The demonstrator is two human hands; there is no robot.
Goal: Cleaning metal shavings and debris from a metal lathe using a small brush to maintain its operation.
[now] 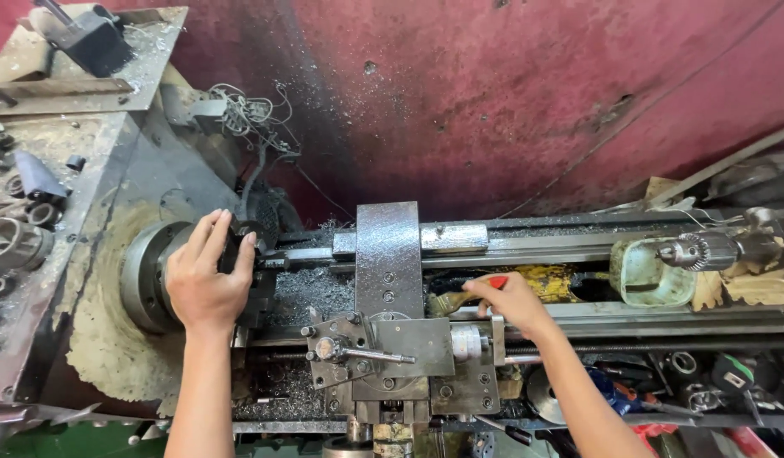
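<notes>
Here the left hand (203,284) is spread wide over the dark lathe chuck (239,254) at the headstock end of the lathe bed (578,248), fingers draped on its rim, while the right hand (510,301) pinches a red-handled paintbrush (460,298) over the bed just beside the grey carriage (388,259). The chuck looks round, heavy and oily, ringed by grey swarf (311,288), so I judge that sharp chips could cut the bare fingers. A greasy grip could also slip off the rim, or bristles snag near the tool post (334,348).
</notes>
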